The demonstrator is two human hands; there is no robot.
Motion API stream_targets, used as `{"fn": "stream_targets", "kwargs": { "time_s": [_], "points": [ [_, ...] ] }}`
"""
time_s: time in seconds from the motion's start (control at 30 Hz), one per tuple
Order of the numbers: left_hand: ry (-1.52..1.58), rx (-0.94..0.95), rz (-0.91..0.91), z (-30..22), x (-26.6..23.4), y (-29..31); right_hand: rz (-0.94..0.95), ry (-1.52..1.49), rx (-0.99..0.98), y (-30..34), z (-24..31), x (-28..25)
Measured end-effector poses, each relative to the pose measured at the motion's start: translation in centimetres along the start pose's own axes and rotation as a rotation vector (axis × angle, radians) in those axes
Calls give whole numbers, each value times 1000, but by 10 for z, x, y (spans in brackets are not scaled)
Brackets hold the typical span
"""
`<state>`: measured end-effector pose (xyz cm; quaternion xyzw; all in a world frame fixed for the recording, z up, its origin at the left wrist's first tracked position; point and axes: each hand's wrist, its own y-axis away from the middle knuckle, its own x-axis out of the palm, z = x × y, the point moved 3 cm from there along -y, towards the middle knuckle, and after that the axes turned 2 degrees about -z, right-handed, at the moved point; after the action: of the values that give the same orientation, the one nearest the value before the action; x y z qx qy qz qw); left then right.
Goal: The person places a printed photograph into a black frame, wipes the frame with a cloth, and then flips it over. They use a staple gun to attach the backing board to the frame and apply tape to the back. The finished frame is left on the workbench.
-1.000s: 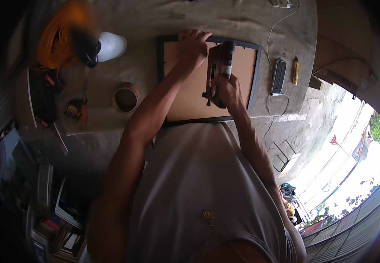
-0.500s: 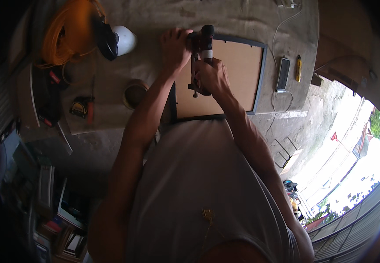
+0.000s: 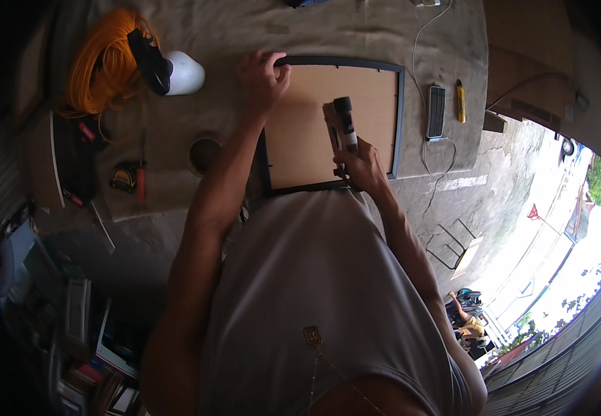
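A black picture frame [image 3: 399, 125] lies face down on the cloth-covered table, its brown backing board [image 3: 307, 132] showing. Small dark tabs stick out along the frame's inner edges. At the far left corner, my left hand [image 3: 266, 80] grips the frame with its fingers curled over the edge. My right hand [image 3: 363, 166] is closed round the handle of a dark nail gun [image 3: 343, 121]. The tool is over the right half of the board, near the frame's near side; whether it touches the board I cannot tell.
Left of the frame are an orange coiled hose [image 3: 103, 62], a black and white object [image 3: 183, 73], a round bowl [image 3: 205, 152], a tape measure [image 3: 124, 179] and a red-handled screwdriver [image 3: 141, 182]. A phone [image 3: 436, 111] with a cable and a yellow cutter [image 3: 460, 102] lie on the right.
My right hand has carried the nail gun from the frame's left side toward me and to the right. My left hand remains at the far left corner, its fingers now curled over the edge.
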<state>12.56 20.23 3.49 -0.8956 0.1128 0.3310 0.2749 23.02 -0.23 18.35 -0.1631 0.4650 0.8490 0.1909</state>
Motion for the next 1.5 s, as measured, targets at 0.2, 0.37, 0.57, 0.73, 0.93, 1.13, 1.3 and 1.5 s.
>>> {"fn": "stream_targets", "kwargs": {
  "time_s": [0.2,0.37,0.57,0.73,0.93,1.13,1.3,1.5],
  "points": [
    [-200,27,70,-13,-3,-7,-69,-94,-55,1,-55,-25],
    [-439,46,310,-26,8,-23,-172,-204,-119,-11,-84,-34],
    [-193,33,402,-73,60,-33,-201,-289,-134,-18,-92,-39],
    [-273,-96,575,-82,72,-39,-220,-251,-62,-15,-88,-40],
    [-380,-81,935,-119,105,-71,-198,-279,-100,-18,-91,-38],
    [-279,-2,844,-151,134,-62,-174,-341,-135,-21,-97,-38],
    [-356,-45,757,-162,139,-55,-106,-310,-90,-26,-102,-39],
    [-474,-1,784,-186,137,-60,97,-154,-125,-36,-98,-62]
  ]
}}
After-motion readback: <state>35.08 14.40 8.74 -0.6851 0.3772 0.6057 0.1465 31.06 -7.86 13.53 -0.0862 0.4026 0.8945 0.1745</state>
